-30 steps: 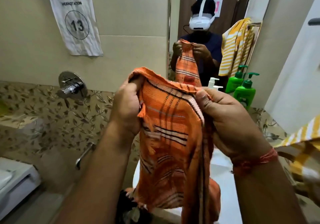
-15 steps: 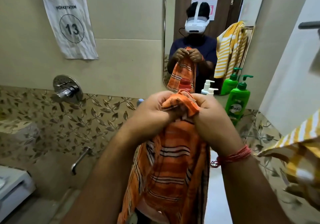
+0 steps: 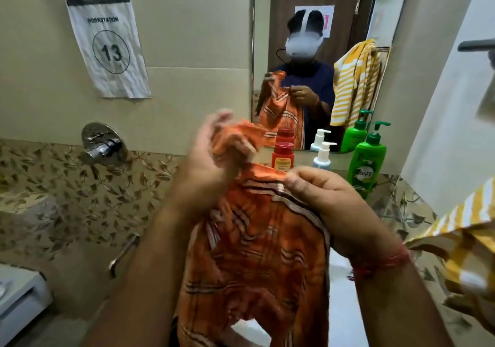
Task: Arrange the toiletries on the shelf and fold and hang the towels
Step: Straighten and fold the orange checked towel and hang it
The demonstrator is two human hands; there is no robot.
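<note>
An orange striped towel (image 3: 257, 253) hangs in front of me, held up by both hands. My left hand (image 3: 211, 156) is blurred and grips a bunched upper corner. My right hand (image 3: 324, 202) pinches the top edge a little lower and to the right. On the ledge under the mirror stand a red-capped jar (image 3: 282, 156), a white pump bottle (image 3: 322, 155) and a green pump bottle (image 3: 365, 164). A yellow striped towel (image 3: 466, 245) hangs at the right edge.
A mirror (image 3: 316, 52) ahead reflects me, the towel and the bottles. A chrome tap (image 3: 103, 147) and a metal handle (image 3: 123, 253) stick out of the leaf-patterned wall at left. A white fixture (image 3: 18, 301) sits at lower left. A white sink (image 3: 340, 293) lies below the towel.
My hands were pressed together on the towel's top half a second ago. Now they have drawn apart, the left rising with a corner, the right staying lower. The jar is now uncovered.
</note>
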